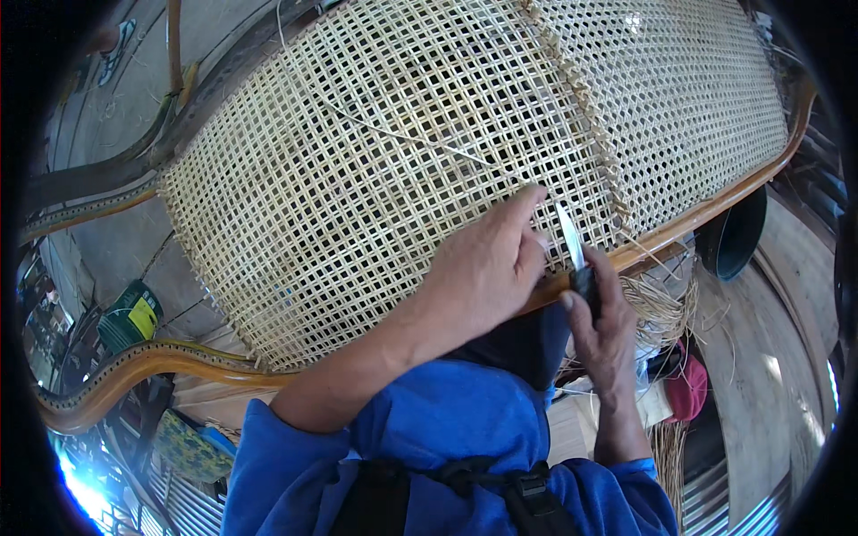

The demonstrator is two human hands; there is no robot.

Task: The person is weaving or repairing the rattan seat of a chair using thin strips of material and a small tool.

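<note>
A pale woven cane panel (pixel 375 179) stretches over a curved wooden frame (pixel 697 219) in front of me. My left hand (pixel 487 268) rests over the panel near its front edge. Its index finger is stretched out along the weave and the thumb stands apart from it; the other fingers are mostly hidden underneath, and I see nothing held. Close beside it, my right hand (pixel 608 317) is closed round the dark handle of a knife (pixel 570 237), its bright blade pointing away from me over the weave. A loose cane strand (pixel 402 136) lies across the panel.
A braided ridge (pixel 594 125) divides the panel from a finer-woven section (pixel 679 98) on the right. Below the frame at right are a bundle of cane strands (pixel 661 308), a dark bucket (pixel 737 237) and a red item (pixel 686 389). A green container (pixel 130 317) stands at left.
</note>
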